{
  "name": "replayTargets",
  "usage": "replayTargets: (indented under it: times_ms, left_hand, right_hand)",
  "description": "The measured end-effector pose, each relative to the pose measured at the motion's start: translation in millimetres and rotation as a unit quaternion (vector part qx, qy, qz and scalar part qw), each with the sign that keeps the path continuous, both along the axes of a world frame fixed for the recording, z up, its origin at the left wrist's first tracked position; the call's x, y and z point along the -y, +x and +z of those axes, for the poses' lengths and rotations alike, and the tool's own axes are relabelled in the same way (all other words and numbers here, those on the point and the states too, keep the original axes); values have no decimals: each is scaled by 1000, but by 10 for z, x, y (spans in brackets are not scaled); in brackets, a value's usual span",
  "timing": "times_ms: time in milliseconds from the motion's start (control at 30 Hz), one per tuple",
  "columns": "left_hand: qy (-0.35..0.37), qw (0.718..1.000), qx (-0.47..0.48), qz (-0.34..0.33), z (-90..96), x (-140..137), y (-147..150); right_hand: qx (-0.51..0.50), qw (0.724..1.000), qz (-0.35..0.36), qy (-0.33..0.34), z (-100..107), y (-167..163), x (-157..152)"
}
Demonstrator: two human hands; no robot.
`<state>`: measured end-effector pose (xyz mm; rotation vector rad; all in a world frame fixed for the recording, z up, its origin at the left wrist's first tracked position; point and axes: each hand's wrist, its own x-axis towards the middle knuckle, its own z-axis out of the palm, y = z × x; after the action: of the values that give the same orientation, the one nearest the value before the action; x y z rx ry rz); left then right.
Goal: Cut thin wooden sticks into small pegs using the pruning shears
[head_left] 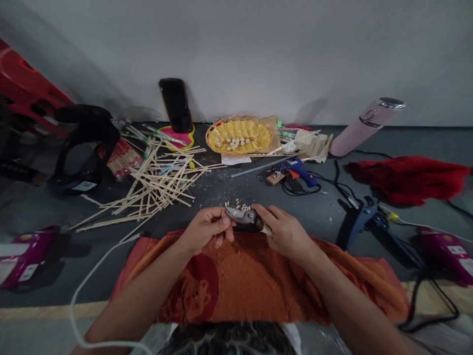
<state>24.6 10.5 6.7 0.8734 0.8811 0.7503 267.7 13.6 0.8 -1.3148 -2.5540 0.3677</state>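
Observation:
My right hand (pixel 286 232) is wrapped round the handles of a pair of pruning shears (pixel 242 215), whose metal jaws point left. Close to the jaw tips, my left hand (pixel 210 225) is closed in a pinch; what lies between its fingers is too small to make out. Just beyond the shears lie several short cut bits of stick (pixel 243 207). A loose heap of thin wooden sticks (pixel 158 185) spreads to the left. More small pieces rest in the yellow woven basket (pixel 218 144) by the wall. An orange towel (pixel 251 276) lies below my hands.
At the back stand a phone (pixel 176 106) and a pink flask (pixel 364 128). A blue glue gun (pixel 299 171) lies right of centre with its cord. Farther right are a red cloth (pixel 410 178) and a dark stand (pixel 373 224). A white cable (pixel 86 286) crosses the left side.

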Motion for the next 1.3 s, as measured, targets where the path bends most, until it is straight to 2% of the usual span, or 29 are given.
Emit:
replayTargets:
  times_ms: [200,400,867,967,1067,1200,1300]
  left_hand:
    - [-25,1000,13,0,26,-1,4]
    - [-73,993,42,-82,20,-15,-37]
    - [-61,997,25,-31,40,-34,-41]
    - [-37,999,5,-15,36,-27,-11]
    - [21,999,-37,23,23,-28,37]
    - [95,987,-110,62,6,-24,89]
    - [124,978,-152,63,8,-8,97]
  right_hand:
    - [8,1000,2,-9,12,14,-13]
    - [-1,999,36,-4,11,48,-65]
    - [19,1000,-13,1,22,-19,34]
    - [22,1000,-18,9,14,-7,14]
    - [26,999,-33,16,-6,-1,-14]
    - [36,998,-52,18,-20,3,-36]
    - [39,998,-41,11,-6,19,-47]
